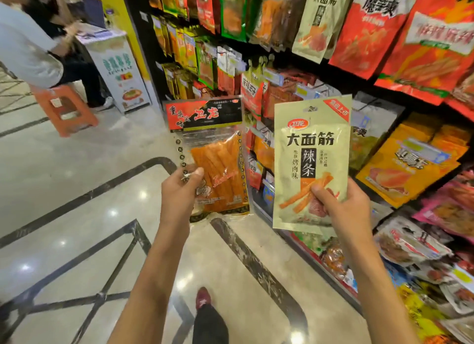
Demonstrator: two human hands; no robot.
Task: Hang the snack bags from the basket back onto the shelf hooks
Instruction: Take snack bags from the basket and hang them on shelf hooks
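Observation:
My left hand (180, 189) pinches the lower left edge of a clear snack bag with a black and red header and orange strips inside (218, 164), held upright in front of the shelf. My right hand (341, 202) grips the lower right part of a pale green snack bag with black characters (310, 159), also upright. Both bags sit side by side at chest height, apart from the hooks. The shelf (333, 61) on the right is packed with hanging snack bags in red, orange, yellow and green. No basket is in view.
A polished tiled floor (77, 215) stretches left. An orange plastic stool (64, 107) and a white stand with a printed sign (120, 71) stand at the back left, beside a seated person (28, 43). My shoe (204, 298) shows below.

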